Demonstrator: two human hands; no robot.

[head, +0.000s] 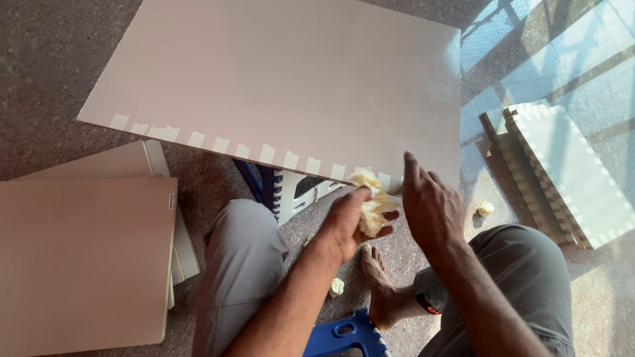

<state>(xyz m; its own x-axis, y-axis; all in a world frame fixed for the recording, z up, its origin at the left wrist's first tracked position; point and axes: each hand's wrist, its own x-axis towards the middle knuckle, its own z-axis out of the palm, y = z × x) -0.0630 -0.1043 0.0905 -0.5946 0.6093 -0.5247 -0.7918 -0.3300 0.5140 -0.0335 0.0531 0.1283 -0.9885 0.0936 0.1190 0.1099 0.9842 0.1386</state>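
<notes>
A: Head view. Left hand [344,228] or right hand [431,206] with the yellow stuff?

B: Left. Shut tight around a crumpled yellow wad [372,210], right in front of the near edge of the big pale board [278,79].

A: And the right hand?

B: Just beside the left, almost touching the wad. Fingers up at the board's edge, thumb pointing up. Pinching something there or not? Cannot tell.

A: Any tape on that edge?

B: Yes, lots. A row of small pale tape strips [198,139] running from the hands far out to the left. Past the right hand, hard to see any.

A: So, how far along?

B: Looks like some peeled, most not. Two little wads down on the floor: one wad under the left hand [337,286], another wad out past the right hand [485,209].

A: Anything else close by?

B: Blue stool [344,337] below both hands, a bare foot [383,291] next to it, and stacked boards [86,258] well off to the left.
</notes>
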